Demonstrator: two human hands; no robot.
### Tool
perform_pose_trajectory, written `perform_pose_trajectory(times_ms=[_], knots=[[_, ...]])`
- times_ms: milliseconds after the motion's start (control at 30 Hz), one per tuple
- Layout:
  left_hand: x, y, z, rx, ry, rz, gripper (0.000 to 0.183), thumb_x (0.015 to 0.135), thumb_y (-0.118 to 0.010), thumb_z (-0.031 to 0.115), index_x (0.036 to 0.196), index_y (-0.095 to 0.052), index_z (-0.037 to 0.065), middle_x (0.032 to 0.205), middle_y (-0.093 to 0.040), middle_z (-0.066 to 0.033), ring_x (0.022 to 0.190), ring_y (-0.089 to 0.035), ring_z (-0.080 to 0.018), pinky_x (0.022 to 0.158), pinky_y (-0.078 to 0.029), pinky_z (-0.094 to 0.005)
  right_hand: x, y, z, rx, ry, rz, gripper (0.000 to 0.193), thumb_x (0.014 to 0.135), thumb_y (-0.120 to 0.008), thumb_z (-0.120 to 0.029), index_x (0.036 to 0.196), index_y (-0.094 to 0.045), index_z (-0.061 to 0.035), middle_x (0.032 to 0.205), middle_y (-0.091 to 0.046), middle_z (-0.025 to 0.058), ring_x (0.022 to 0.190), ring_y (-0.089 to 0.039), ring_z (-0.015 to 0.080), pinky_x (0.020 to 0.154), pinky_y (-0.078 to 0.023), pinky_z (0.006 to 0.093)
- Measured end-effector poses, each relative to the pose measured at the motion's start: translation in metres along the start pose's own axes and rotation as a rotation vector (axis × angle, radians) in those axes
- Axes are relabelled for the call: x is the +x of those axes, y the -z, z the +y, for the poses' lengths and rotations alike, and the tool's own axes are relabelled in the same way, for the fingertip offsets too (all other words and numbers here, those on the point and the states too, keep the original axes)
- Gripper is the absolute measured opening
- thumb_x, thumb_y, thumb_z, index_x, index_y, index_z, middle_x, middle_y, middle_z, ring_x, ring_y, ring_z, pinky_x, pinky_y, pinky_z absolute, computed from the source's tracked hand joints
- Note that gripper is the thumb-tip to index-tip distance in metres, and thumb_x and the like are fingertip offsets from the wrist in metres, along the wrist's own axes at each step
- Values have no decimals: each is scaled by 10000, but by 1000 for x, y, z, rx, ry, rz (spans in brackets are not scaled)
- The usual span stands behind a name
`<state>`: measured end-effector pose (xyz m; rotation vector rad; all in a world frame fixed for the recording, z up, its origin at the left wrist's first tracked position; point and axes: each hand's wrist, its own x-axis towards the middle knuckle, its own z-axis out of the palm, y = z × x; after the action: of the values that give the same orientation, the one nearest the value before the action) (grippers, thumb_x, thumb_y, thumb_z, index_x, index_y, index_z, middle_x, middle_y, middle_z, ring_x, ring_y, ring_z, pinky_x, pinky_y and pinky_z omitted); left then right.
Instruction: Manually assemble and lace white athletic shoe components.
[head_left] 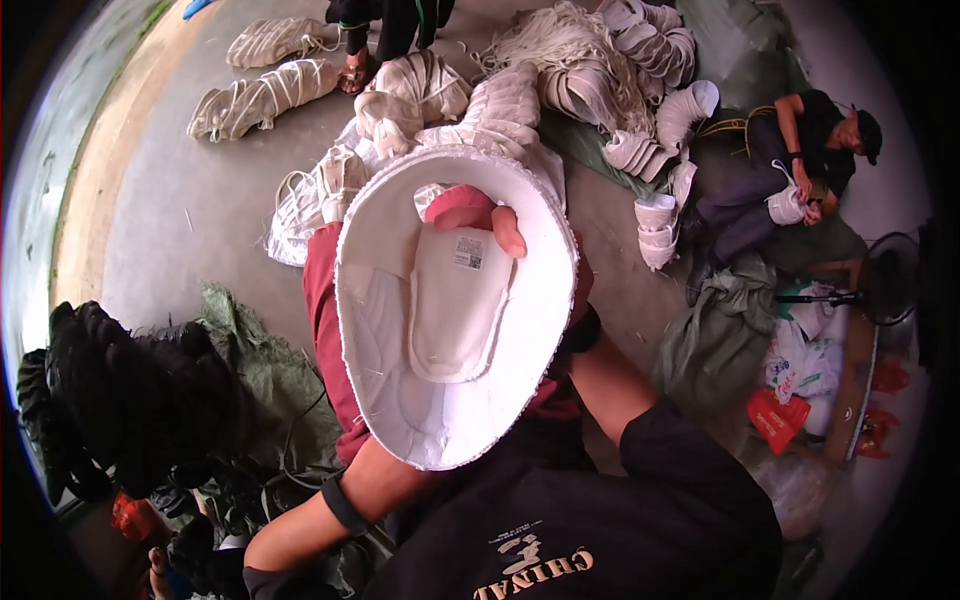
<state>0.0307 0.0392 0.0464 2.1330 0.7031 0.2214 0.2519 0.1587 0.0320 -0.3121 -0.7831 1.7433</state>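
Partner: What's on the left?

Operator: Between eight and nine o'clock, a heap of bulging black bundled pieces [135, 390] sits near the edge of my view. Between ten and eleven, a long off-white fabric bundle tied with cord [262, 98] lies on the smooth grey floor [150, 230].

Partner: And the left hand?

Operator: A bare left forearm [390, 485] enters at seven o'clock, its hand hidden behind the work. I can't tell whether it grips or has let go.

Partner: Where's the piece?

Operator: At centre, held up: a white fabric shoe upper [456, 325], frayed around its broad rim, its hollow facing me. Inside shows an oblong padded white panel [455, 300]. At the upper's one o'clock, fingertips of what I judge to be the right hand [508, 232] poke through the far opening; how firmly they grasp, I can't tell. The bare right forearm [610, 385] enters at four.

Partner: The step, and the next move?

Operator: Presenting the inside, I'd judge. Next calls for a steady rim and fingertips clear of the panel. At two o'clock, a seated co-worker in black [825, 128] handles a white piece [787, 207].
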Motion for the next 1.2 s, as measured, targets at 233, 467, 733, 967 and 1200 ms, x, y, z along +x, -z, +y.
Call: perform_pose_trajectory(times_ms=[233,467,733,967,1200], knots=[[-25,39,43,-402,-194,-9,176,888,-659,129,1023,-632,20,1053,-630,-106,831,-654,-275,712,-554,-362,-12,9,30,70,-77,-106,621,930,-357,-722,935,-442,-107,1303,-523,225,1088,-579,268,890,-513,376],[-1,32,38,-593,107,440,264,832,-680,-27,1080,-595,0,1383,-485,-206,820,-634,-174,743,-524,-301,-35,6,53,-109,-243,2,632,845,-511,-756,820,-479,-125,1313,-462,235,1205,-495,348,988,-467,480],[9,12,19,-686,96,432,253,853,-663,-28,1073,-540,2,1374,-485,-198,912,-617,-178,822,-501,-306,-41,12,56,-150,-252,95,645,847,-439,-799,813,-478,-156,1292,-477,230,1219,-460,315,1023,-414,447],[11,5,14,-797,119,474,314,866,-652,-42,1140,-507,9,1310,-513,-148,938,-606,-180,845,-502,-307,-39,16,55,-200,-244,68,651,842,-425,-814,807,-468,-166,1267,-499,231,1218,-450,296,1031,-391,418],[10,-5,10,-942,116,447,283,904,-618,-24,1150,-489,23,1338,-491,-154,1007,-573,-151,919,-468,-310,-43,29,55,-244,-245,17,641,848,-427,-807,809,-458,-168,1269,-498,230,1203,-461,300,1027,-395,403]])
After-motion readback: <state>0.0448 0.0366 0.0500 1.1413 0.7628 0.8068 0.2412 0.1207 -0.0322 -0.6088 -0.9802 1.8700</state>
